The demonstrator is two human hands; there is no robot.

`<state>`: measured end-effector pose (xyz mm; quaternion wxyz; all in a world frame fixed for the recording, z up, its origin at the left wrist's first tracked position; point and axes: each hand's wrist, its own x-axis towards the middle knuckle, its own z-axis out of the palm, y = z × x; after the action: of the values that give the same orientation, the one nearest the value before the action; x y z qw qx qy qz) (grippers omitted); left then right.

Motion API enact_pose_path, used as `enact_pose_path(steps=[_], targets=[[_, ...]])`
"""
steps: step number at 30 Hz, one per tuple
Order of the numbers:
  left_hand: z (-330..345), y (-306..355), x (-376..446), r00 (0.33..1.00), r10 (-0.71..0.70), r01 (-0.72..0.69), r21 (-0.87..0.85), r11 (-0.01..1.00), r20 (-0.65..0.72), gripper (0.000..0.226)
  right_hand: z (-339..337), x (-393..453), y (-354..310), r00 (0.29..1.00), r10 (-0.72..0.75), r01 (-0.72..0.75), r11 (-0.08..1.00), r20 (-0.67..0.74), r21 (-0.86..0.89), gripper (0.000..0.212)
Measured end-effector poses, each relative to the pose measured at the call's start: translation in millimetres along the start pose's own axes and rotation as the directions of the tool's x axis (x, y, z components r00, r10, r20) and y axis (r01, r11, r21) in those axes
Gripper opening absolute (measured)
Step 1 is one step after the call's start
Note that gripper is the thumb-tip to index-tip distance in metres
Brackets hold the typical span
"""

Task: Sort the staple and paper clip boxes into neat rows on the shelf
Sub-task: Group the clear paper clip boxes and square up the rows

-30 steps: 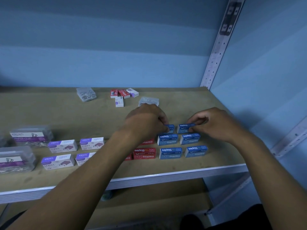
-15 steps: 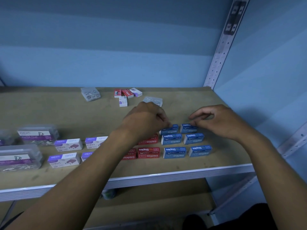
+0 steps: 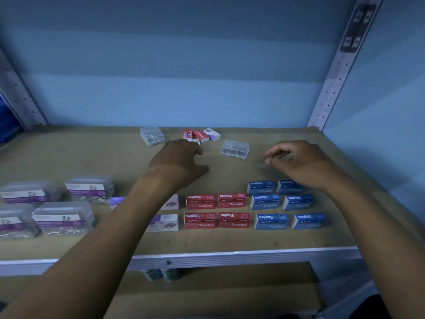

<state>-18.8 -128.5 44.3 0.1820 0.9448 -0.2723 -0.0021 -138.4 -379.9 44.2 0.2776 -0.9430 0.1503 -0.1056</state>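
On the wooden shelf [image 3: 230, 240], several blue staple boxes [image 3: 271, 221] stand in rows at the front right, beside red staple boxes [image 3: 200, 220] and purple-white staple boxes [image 3: 166, 223]. Clear paper clip boxes [image 3: 63, 218] with purple labels fill the front left. My left hand [image 3: 179, 161] hovers over the shelf's middle, fingers reaching toward the small boxes [image 3: 201, 135] at the back, holding nothing. My right hand [image 3: 299, 162] floats above the blue boxes, fingers loosely curled and apart, empty.
Two small clear cases lie at the back, one [image 3: 152, 135] left of the small boxes and one [image 3: 235, 149] to their right. A perforated metal upright [image 3: 333, 72] rises at the back right. Cans [image 3: 170, 273] stand on the shelf below.
Both hands have left the back row of blue boxes and lifted. The left hand moved toward the back of the shelf; the right hand rose and opened a little.
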Motion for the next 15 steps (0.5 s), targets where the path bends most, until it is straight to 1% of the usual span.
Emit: enact_pose_path(steps=[3, 6, 10, 12, 15], targets=[[-0.6, -14.1, 9.0, 0.998, -0.013, 0.018, 0.098, 0.995, -0.056, 0.056, 11.8, 20.7, -16.8, 0.994, -0.093, 0.099, 0.989, 0.052, -0.111, 0.027], [-1.5, -31.7, 20.8, 0.998, -0.007, 0.02, 0.195, 0.981, -0.064, 0.065, 27.5, 42.5, -32.1, 0.98, -0.16, 0.181, 0.963, 0.114, -0.198, 0.042], [-3.1, -60.3, 45.2, 0.999, -0.049, 0.052, 0.27, 0.961, -0.018, 0.079, 39.3, 71.4, -45.7, 0.971, -0.129, 0.187, 0.934, 0.201, -0.304, 0.06], [-3.5, -70.1, 56.3, 0.997, -0.065, 0.054, 0.278, 0.959, 0.032, 0.088, 44.2, 82.9, -51.1, 0.967, -0.102, 0.181, 0.918, 0.231, -0.352, 0.066], [-5.8, -83.1, 68.5, 0.986, -0.113, 0.074, 0.282, 0.956, 0.123, 0.108, 53.5, 94.5, -56.4, 0.965, -0.068, 0.171, 0.895, 0.253, -0.411, 0.073]])
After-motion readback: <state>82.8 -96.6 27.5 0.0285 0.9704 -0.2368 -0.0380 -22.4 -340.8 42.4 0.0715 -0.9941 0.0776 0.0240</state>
